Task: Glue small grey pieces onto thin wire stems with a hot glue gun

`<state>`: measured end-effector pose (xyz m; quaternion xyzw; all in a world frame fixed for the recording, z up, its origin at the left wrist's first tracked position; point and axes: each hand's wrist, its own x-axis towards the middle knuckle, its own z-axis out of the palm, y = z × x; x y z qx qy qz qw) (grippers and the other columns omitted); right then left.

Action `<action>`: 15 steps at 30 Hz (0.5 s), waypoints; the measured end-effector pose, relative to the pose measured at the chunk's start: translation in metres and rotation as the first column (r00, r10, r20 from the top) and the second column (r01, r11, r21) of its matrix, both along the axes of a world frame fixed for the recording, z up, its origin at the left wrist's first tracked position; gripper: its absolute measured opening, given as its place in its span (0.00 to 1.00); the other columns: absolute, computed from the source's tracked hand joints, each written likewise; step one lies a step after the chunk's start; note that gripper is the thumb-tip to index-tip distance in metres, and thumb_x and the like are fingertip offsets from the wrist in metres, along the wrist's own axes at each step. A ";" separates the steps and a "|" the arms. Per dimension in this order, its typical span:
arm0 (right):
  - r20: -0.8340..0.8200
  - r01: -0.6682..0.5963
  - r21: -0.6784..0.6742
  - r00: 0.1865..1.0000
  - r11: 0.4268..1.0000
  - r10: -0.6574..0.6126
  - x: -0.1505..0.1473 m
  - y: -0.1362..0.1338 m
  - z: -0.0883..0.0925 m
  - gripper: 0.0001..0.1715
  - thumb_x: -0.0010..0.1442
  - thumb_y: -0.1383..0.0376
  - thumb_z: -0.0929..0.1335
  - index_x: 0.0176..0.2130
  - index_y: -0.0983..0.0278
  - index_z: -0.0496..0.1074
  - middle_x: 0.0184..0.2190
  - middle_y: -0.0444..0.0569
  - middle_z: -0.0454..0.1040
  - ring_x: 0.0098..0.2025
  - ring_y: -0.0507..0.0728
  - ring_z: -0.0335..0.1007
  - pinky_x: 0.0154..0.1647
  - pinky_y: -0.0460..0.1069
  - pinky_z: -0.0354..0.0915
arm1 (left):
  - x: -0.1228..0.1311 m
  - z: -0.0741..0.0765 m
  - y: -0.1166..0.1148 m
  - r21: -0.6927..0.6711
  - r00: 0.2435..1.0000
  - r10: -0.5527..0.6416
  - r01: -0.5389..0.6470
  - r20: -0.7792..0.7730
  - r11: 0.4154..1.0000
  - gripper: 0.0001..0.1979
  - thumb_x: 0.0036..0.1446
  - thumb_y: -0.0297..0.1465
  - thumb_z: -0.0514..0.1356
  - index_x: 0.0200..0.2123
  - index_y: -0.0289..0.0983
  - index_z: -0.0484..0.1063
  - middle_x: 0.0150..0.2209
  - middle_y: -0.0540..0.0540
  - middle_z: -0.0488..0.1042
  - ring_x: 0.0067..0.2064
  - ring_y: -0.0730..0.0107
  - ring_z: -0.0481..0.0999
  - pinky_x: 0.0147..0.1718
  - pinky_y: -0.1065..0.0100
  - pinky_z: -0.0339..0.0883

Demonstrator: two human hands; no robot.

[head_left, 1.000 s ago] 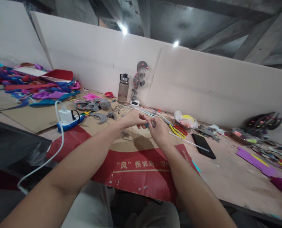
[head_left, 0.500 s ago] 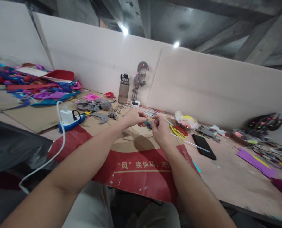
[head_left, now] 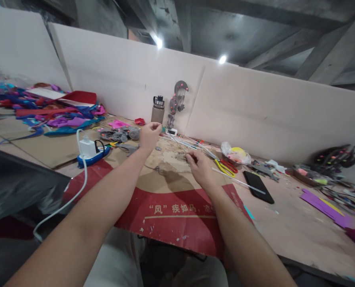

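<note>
My left hand (head_left: 150,136) is raised over the far part of the cardboard, thumb and fingers pinched. A small teal piece (head_left: 163,130) shows at its fingertips; its exact kind is too small to tell. My right hand (head_left: 199,165) hovers lower and to the right, thumb and forefinger together, beside some thin dark bits (head_left: 181,155) on the cardboard. Whatever those right fingers hold, if anything, is hidden. Under both hands lies a red and brown cardboard sheet (head_left: 177,223). Yellow-handled scissors (head_left: 225,168) and red-handled pliers or scissors (head_left: 231,165) lie right of my right hand.
A water bottle (head_left: 157,111) and a hanging grey moon ornament (head_left: 181,85) stand by the white board. On the right lies a black phone (head_left: 257,187). Left are a blue power strip (head_left: 95,157) with a white cable, grey felt pieces (head_left: 117,134) and colourful fabric scraps (head_left: 66,121).
My hands were together over the cardboard and have parted. The left one moved up and left with the teal piece; the right moved slightly down.
</note>
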<state>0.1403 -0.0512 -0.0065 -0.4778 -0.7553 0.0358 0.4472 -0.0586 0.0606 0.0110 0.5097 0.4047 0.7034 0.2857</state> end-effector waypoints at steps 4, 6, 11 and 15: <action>-0.034 -0.175 -0.056 0.984 0.983 0.173 -0.001 -0.007 0.006 0.17 0.64 0.57 0.61 0.34 0.64 0.73 0.30 0.46 0.73 0.34 0.54 0.67 0.39 0.48 0.61 | -0.012 0.005 0.009 0.019 0.949 0.013 -0.021 0.316 1.000 0.07 0.50 0.31 0.59 0.33 0.34 0.71 0.27 0.50 0.74 0.22 0.77 0.74 0.14 0.79 0.54; -0.003 -0.274 -0.106 0.961 0.956 0.275 -0.001 -0.008 0.009 0.20 0.65 0.55 0.60 0.32 0.63 0.73 0.30 0.46 0.73 0.35 0.54 0.68 0.41 0.48 0.61 | -0.012 0.007 0.008 -0.001 0.929 -0.051 0.055 0.368 0.998 0.07 0.50 0.30 0.60 0.33 0.34 0.70 0.28 0.50 0.74 0.22 0.77 0.74 0.14 0.79 0.54; 0.026 0.047 -0.089 0.999 0.995 -0.045 0.016 0.002 0.011 0.22 0.64 0.56 0.59 0.30 0.64 0.73 0.30 0.48 0.74 0.35 0.55 0.69 0.39 0.49 0.61 | 0.005 0.008 -0.007 -0.013 0.922 -0.271 0.286 0.276 0.958 0.06 0.50 0.30 0.61 0.31 0.34 0.70 0.25 0.49 0.74 0.23 0.76 0.75 0.16 0.79 0.56; 0.235 0.495 -0.167 0.860 0.853 -0.453 0.041 0.016 0.004 0.18 0.61 0.57 0.61 0.35 0.66 0.75 0.31 0.54 0.76 0.35 0.59 0.71 0.37 0.50 0.61 | 0.015 0.008 -0.016 -0.020 0.917 -0.322 0.336 0.236 0.942 0.07 0.49 0.31 0.63 0.31 0.33 0.70 0.27 0.48 0.75 0.24 0.76 0.76 0.17 0.79 0.57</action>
